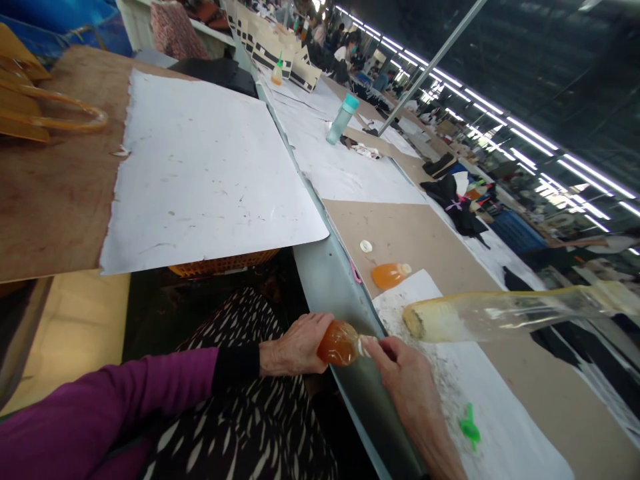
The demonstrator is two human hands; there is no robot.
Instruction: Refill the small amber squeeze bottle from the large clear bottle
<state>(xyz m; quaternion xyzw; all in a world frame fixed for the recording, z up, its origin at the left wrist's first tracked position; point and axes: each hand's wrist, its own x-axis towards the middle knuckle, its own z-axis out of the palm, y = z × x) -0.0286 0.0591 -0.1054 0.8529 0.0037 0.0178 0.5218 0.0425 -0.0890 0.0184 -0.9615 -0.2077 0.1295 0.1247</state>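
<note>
My left hand (295, 343) is closed around a small amber squeeze bottle (339, 343) held over the table's grey edge. My right hand (400, 373) pinches the bottle's neck or cap end with thumb and fingers. A long clear tube with a yellowish brush-like end (480, 317) crosses just above my right hand, over a stained white sheet (465, 387). A second amber bottle (389, 274) lies on its side on the brown board beyond. A green cap-like piece (469, 427) lies on the sheet near my right wrist.
A large white sheet (210, 173) covers a wooden table on the left, with tan bags (30, 100) at its far corner. A teal bottle (343, 119) stands farther along the bench. An orange basket (220, 265) sits under the table. Other people work in the distance.
</note>
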